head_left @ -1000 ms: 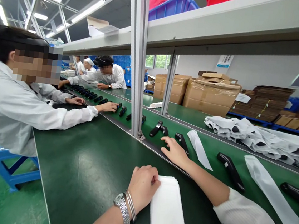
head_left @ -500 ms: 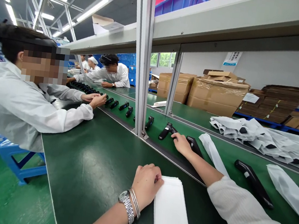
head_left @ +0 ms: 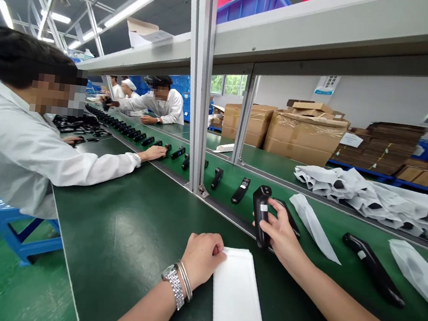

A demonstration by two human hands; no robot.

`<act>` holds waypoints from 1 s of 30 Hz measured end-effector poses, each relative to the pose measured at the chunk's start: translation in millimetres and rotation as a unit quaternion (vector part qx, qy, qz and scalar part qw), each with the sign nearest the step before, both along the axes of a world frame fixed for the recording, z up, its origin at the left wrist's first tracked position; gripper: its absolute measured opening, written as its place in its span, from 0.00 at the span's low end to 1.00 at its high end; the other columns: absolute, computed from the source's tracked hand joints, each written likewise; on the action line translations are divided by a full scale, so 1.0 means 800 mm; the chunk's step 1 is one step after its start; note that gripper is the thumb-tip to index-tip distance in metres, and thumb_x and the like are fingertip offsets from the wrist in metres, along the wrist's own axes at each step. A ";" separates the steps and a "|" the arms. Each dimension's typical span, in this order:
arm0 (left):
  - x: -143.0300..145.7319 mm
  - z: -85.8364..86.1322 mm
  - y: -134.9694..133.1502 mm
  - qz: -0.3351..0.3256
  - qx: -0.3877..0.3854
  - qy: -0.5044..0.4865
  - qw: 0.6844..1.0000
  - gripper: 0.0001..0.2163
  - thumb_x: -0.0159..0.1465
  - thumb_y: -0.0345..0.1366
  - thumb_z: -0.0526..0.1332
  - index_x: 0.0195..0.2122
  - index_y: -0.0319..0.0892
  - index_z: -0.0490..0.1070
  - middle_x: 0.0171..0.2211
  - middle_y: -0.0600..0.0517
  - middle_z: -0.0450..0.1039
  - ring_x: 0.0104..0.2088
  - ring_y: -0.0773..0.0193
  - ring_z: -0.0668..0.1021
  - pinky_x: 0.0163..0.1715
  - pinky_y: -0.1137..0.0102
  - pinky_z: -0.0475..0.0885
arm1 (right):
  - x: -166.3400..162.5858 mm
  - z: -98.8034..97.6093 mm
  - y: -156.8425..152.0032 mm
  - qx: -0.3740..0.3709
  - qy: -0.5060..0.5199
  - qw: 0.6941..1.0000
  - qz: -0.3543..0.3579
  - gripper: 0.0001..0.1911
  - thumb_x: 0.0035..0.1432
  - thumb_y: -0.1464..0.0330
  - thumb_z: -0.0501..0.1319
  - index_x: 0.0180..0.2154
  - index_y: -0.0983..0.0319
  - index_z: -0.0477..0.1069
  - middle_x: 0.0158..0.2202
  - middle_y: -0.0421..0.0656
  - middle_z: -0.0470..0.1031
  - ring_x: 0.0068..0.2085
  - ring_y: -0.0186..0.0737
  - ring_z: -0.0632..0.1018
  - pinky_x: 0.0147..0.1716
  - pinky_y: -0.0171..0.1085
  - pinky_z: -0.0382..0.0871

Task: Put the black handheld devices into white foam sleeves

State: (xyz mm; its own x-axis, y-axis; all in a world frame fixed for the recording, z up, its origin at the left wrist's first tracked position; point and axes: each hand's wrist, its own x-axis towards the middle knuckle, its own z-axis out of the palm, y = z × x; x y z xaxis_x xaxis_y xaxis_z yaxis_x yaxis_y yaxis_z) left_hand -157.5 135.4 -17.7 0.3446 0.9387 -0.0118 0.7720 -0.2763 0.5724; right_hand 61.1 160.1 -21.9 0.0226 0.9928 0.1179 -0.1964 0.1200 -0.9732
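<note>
My right hand [head_left: 283, 230] grips a black handheld device [head_left: 261, 212] with a small white label and holds it up over the near edge of the line. My left hand [head_left: 203, 257] is closed on the top corner of a stack of flat white sleeves [head_left: 239, 297] lying on the green table. Beyond the right hand, another black device [head_left: 240, 190] lies on the green belt, and one more [head_left: 288, 218] is partly hidden behind my fingers. Farther right lie a white sleeve [head_left: 314, 226] and a long black device [head_left: 373, 269].
A metal post [head_left: 199, 87] rises from the table edge, under a long shelf [head_left: 329, 34]. White-wrapped pieces [head_left: 372, 199] are heaped at the back right. A co-worker in white [head_left: 27, 134] sits at left, one hand reaching to the row of devices. Cardboard boxes [head_left: 303, 137] stand behind.
My right hand has picked up a black device from the belt and drawn it nearer. My left hand stays at the white stack. The co-worker's arm has reached farther along the row.
</note>
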 end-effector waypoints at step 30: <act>0.002 0.003 -0.004 -0.063 0.080 0.023 0.995 0.05 0.60 0.37 0.61 0.30 0.43 0.70 0.33 0.53 0.70 0.37 0.61 0.71 0.40 0.65 0.58 | -0.021 -0.002 -0.017 0.034 0.031 0.999 0.018 0.38 0.54 0.61 0.67 0.59 0.49 0.47 0.46 0.43 0.72 0.44 0.45 0.77 0.52 0.50 0.67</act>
